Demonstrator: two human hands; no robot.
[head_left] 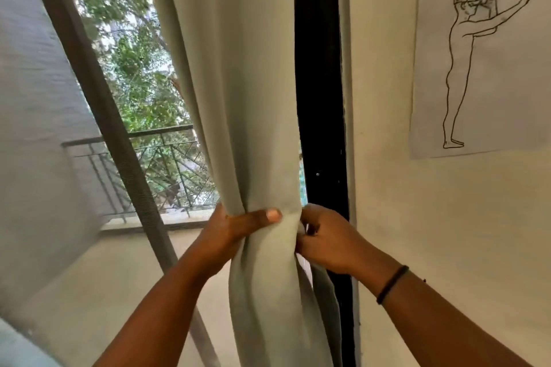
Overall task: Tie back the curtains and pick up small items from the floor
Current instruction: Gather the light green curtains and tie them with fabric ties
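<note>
A pale green curtain [238, 98] hangs vertically beside the window frame [319, 98]. The left hand [229, 229] wraps around its gathered waist; the right hand [325, 235], touching the bunch's right edge, pinches fabric there.

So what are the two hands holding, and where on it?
Both hold the pale green curtain at its gathered waist. The left hand wraps it, thumb across the front; the right hand pinches the bunched right edge.
</note>
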